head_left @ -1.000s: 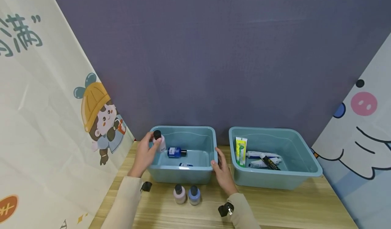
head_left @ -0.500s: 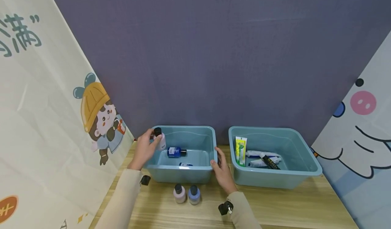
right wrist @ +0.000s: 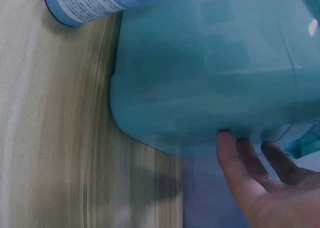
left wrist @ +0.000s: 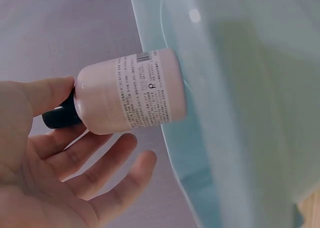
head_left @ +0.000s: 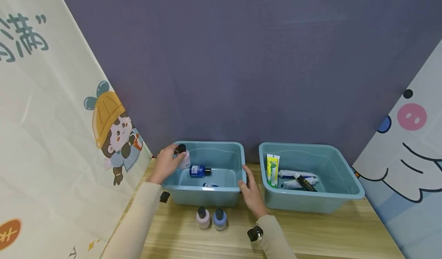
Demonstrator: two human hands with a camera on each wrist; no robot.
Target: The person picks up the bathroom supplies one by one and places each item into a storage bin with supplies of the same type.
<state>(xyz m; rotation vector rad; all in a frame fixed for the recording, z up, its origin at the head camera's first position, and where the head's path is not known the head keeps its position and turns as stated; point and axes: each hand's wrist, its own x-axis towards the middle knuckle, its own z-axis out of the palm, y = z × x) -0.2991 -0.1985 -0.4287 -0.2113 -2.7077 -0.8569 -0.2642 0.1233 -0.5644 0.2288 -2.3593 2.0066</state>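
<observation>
My left hand point(head_left: 165, 166) pinches the black cap of a small pale pink bottle point(left wrist: 130, 90) between thumb and fingers, over the left side of the left blue plastic bin point(head_left: 214, 197). Small print covers the bottle's label in the left wrist view. At the bin's right end, my right hand point(head_left: 253, 195) holds the rim, its thumb at the top edge and its fingers point(right wrist: 231, 153) against the outer wall. Inside that bin lies a dark blue bottle point(head_left: 197, 171) on its side. Another blue bottle point(head_left: 210, 185) is mostly hidden behind the front rim.
A pink bottle point(head_left: 203, 218) and a light blue bottle point(head_left: 219, 219) stand on the wooden table point(head_left: 310, 236) before the left bin. To the right, a second blue bin point(head_left: 310, 203) holds several tubes, one of them yellow and green point(head_left: 272, 171). A dark cloth wall point(head_left: 241, 67) rises behind.
My left hand has shifted slightly to the right and up with the pink bottle. The right hand stays at the bin's right rim.
</observation>
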